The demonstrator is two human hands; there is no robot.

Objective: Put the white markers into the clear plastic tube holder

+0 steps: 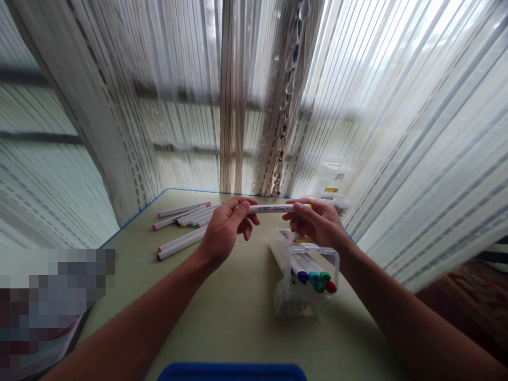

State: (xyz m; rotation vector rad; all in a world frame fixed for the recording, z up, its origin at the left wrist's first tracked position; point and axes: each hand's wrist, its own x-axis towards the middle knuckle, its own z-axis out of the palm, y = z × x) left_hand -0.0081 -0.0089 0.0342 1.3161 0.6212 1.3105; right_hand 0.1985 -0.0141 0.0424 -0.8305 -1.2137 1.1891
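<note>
Both of my hands hold one white marker (273,208) level above the green table (238,312). My left hand (226,227) pinches its left end with fingers curled. My right hand (317,221) grips its right end, fingers closed round it. Just below my right hand lies a clear plastic marker case (305,275) on its side, with several markers inside showing blue, teal, green and red caps.
Several loose white markers (186,225) lie on the table to the left of my hands. Sheer striped curtains (397,132) hang behind and at both sides of the table. A blue object (232,372) sits at the near edge. A small white box (331,196) stands behind my right hand.
</note>
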